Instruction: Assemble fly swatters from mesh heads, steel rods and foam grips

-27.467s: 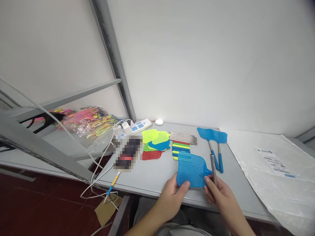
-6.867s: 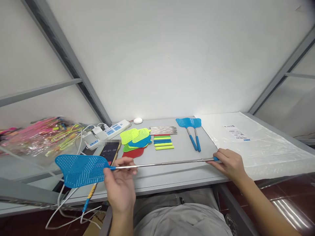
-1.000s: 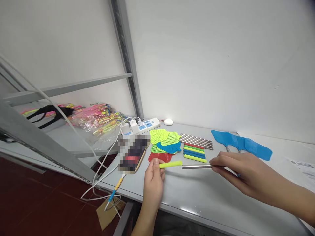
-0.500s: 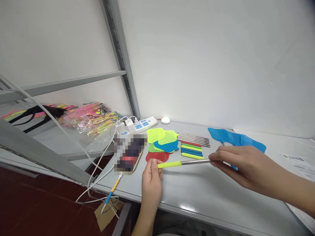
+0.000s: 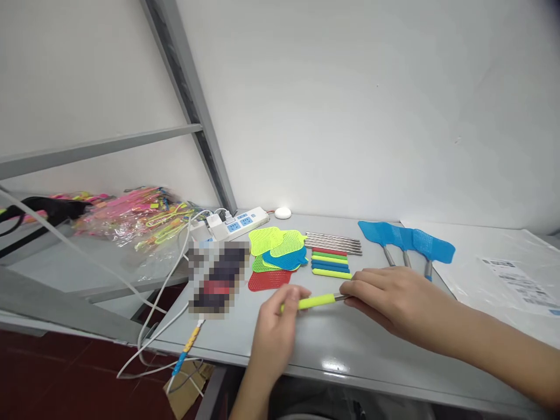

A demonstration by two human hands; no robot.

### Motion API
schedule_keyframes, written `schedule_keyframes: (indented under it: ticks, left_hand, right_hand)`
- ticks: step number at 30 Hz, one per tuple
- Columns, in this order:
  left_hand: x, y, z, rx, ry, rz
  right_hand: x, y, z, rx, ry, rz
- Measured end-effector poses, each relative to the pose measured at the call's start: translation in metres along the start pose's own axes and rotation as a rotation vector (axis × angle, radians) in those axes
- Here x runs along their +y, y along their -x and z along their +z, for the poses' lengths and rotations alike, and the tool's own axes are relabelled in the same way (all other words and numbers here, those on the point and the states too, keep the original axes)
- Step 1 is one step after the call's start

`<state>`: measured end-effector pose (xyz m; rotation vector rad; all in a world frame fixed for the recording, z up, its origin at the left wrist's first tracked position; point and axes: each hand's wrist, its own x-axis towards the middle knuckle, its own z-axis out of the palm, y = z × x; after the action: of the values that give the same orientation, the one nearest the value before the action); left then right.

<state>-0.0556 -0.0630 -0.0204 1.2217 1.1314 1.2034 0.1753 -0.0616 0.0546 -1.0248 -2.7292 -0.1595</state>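
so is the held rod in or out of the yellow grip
Apparently in: metal rod and yellow grip meet without a gap; depth unclear.

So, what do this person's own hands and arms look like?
The left hand and right hand are human and bare: no gloves, and no ring or watch visible. The forearms show no sleeves, cables or clear markings.
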Motion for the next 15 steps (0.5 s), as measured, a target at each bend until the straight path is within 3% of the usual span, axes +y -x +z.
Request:
schedule_keyframes:
  ticks: [4,6,9,15]
  left_hand:
    - [0.016,-0.019,-0.016,-0.085,0.365,-0.047]
    - [0.023,-0.025,-0.014,-0.15,0.447,-0.09]
    - [0.03,-0.026,0.0,-0.213,0.429,-0.116]
    - [0.027,-0.024,0.028,-0.216,0.362,-0.088]
  right_hand:
    - [-0.002,0.0,0.002,0.048,-0.057,0.035]
    - [-0.004,-0.001,0.005,0.053,-0.06,0.044]
    - [-0.009,-0.001,0.013,0.038,-0.013,0.046]
    - [-0.019,-0.001,0.014,0.021,0.153,0.001]
